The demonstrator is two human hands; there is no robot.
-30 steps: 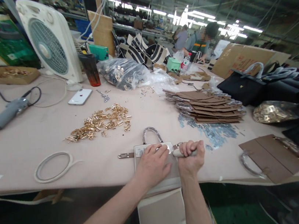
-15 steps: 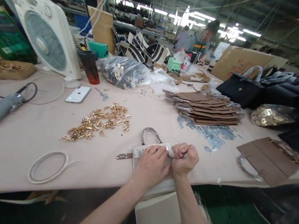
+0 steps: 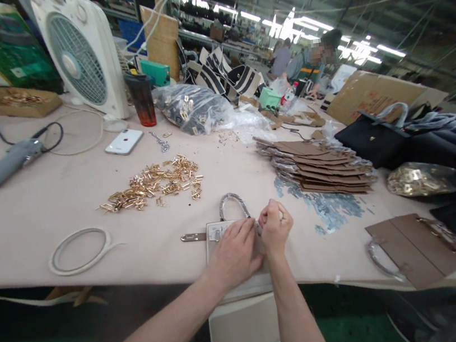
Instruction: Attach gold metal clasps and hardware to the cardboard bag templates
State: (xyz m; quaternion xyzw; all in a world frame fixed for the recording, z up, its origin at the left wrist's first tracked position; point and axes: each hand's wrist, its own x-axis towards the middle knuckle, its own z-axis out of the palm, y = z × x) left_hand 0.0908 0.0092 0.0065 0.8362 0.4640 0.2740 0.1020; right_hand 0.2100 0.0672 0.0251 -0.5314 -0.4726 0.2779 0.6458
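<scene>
A pale handbag panel (image 3: 214, 245) lies at the table's front edge, with a plastic-wrapped handle (image 3: 232, 197) arching from its far side. From its left side sticks out a brown strap (image 3: 194, 237) with a metal fitting. My left hand (image 3: 237, 252) lies over the panel, fingers stretched out and resting on it toward its right edge. Close beside those fingertips, my right hand (image 3: 276, 226) is closed in a fist at the panel's right edge. A small pale bit shows at its fingers, but what it grips is hidden.
Gold metal fittings (image 3: 153, 184) lie in a heap left of centre, near a tape roll (image 3: 54, 263). Stacked brown panels (image 3: 316, 167) and grey metal pieces (image 3: 329, 210) are to the right, with a brown bag (image 3: 417, 249). A fan (image 3: 78, 56) and tumbler (image 3: 142, 101) stand behind.
My right fist has turned more upright and drawn in toward the left fingertips. The white piece seen under it before is now mostly hidden. My left hand stays on the panel.
</scene>
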